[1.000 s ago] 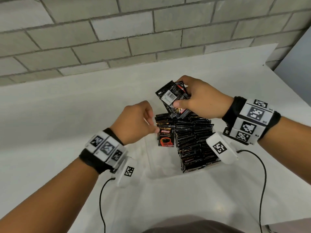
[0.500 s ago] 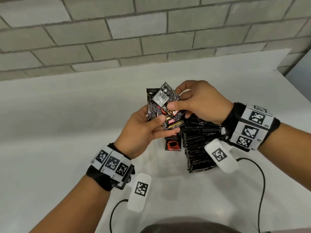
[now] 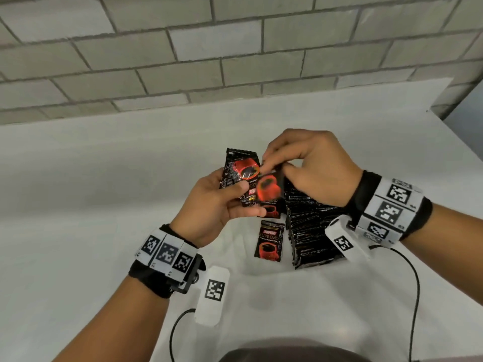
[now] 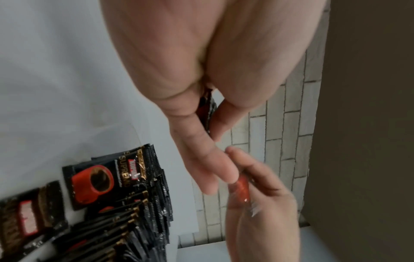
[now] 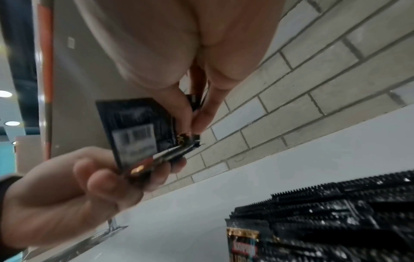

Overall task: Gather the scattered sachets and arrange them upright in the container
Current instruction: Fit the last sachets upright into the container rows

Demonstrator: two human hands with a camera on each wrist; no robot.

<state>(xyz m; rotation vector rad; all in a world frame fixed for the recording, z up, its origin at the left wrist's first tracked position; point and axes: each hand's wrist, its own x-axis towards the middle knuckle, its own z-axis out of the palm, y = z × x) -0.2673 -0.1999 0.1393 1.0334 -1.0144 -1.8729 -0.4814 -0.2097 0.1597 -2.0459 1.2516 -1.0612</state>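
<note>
Glossy foil sachets [image 3: 269, 240], matt table [image 3: 78, 205]

In front of me a wall [image 3: 235, 48] of pale grey blocks laid in staggered courses, with darker mortar lines, runs across the whole far side. The white bench [image 3: 78, 205] meets it along a straight back edge, and its surface is smooth, matt and evenly lit, with soft shadows only. At my far right the bench ends at a corner [image 3: 444, 82], where a bluish-grey surface [image 3: 467, 105] shows beyond it. From my right wrist I see further off to the side: a beige panel [image 5: 71, 74] with an orange vertical strip [image 5: 47, 70], a dark column [image 5: 17, 53], and round ceiling lights [image 5: 5, 93] glowing white.
</note>
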